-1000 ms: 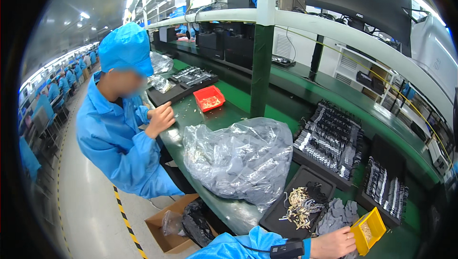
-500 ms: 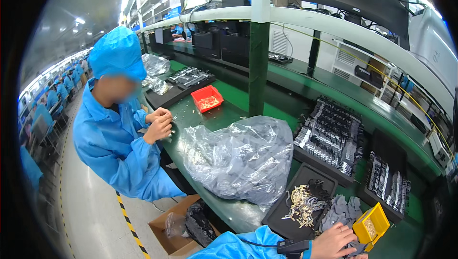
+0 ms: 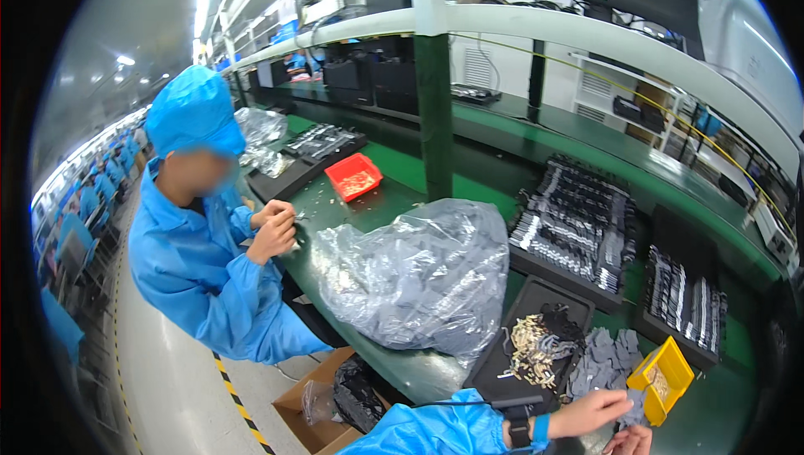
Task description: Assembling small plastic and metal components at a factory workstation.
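Note:
My left hand, with a dark watch and a blue band at its wrist, reaches in from the lower edge. Its fingers are pressed together near a small flat grey piece; whatever they pinch is hidden. Below it, my right hand shows only in part, its fingertips closed on the lower end of that grey piece. A heap of similar grey pieces lies just beyond my hands. To its right stands a tilted yellow bin with small pale parts in it.
Left of the heap, a black tray holds gold-coloured and dark small parts. A large clear bag of grey pieces fills mid-table. Black trays of strips sit behind. A co-worker in blue works at left, near a red bin.
My left hand has lifted off the grey heap, its fingers drawing together. My right hand has come further into view with a grey piece. The whole view has shifted slightly.

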The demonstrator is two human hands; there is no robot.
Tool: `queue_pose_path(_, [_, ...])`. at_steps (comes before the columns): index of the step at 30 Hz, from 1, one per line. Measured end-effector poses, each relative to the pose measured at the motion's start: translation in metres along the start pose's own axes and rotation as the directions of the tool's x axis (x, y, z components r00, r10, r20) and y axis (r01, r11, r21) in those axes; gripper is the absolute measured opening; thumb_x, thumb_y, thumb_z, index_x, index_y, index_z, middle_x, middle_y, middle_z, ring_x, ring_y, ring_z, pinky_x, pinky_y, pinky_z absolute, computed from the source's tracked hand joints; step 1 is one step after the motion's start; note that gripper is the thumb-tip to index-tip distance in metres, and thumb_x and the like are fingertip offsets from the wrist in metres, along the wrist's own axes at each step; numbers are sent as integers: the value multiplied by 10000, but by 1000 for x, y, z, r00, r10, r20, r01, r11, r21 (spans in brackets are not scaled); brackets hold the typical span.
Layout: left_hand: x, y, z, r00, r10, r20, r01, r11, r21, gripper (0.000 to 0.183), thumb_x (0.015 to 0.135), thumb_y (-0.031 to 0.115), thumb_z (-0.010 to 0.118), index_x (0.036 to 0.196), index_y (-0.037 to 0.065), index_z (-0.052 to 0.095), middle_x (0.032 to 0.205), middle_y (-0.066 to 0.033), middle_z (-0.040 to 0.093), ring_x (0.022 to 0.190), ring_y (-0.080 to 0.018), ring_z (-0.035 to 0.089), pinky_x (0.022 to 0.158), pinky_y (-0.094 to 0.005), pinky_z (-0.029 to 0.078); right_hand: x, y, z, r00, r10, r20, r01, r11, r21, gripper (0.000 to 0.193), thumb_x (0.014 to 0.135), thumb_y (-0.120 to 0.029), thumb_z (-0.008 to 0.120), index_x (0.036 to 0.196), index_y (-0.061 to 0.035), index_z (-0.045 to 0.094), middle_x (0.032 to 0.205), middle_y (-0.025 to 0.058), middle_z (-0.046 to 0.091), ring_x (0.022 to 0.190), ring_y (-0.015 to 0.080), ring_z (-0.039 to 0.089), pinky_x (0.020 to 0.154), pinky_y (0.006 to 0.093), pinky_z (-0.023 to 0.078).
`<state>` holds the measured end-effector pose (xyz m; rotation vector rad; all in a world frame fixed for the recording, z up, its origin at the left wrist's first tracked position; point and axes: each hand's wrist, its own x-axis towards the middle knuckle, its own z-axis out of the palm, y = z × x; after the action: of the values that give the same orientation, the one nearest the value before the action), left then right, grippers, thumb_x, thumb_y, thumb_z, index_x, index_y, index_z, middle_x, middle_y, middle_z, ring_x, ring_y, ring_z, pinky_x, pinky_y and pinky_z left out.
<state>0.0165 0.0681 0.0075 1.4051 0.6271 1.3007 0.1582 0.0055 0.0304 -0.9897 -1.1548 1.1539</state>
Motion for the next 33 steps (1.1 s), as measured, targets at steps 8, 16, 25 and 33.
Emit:
queue_pose_path(8, [1, -1, -8, 880, -401, 253, 471, 804, -362, 334, 920, 359, 437, 697, 111, 452, 594, 51, 388, 563, -50, 348, 518, -201, 266, 21, -25, -7, 839, -503, 207, 519, 627, -580, 192, 783, 26, 631, 967, -3, 585, 853, 110, 541, 708, 193, 515, 596, 258, 415])
queue_pose_path(16, [3, -1, -12, 874, -441, 204, 482, 731, -482, 285, 915, 338, 428, 716, 135, 414, 603, 60, 318, 560, -54, 308, 507, -223, 248, 30, -33, -1, 723, -600, 342, 669, 482, -567, 83, 783, -13, 638, 832, 4, 573, 786, 129, 524, 720, 248, 520, 632, 316, 425])
queue_pose_path(25, [4, 3, -31, 915, -341, 215, 401, 711, -578, 256, 917, 299, 475, 878, 50, 524, 785, 54, 447, 692, -46, 435, 625, -199, 370, 24, -33, 21, 692, -638, 339, 706, 499, -502, 68, 853, -47, 550, 818, 10, 541, 780, 134, 518, 712, 257, 509, 660, 346, 429])
queue_pose_path(33, [2, 16, -32, 884, -437, 167, 460, 747, -479, 265, 922, 252, 487, 1031, 19, 548, 926, 48, 518, 848, -45, 473, 742, -203, 405, 24, -22, 9, 839, -533, 112, 537, 774, -335, 321, 946, -238, 414, 764, 6, 516, 767, 120, 524, 634, 191, 469, 560, 255, 360])
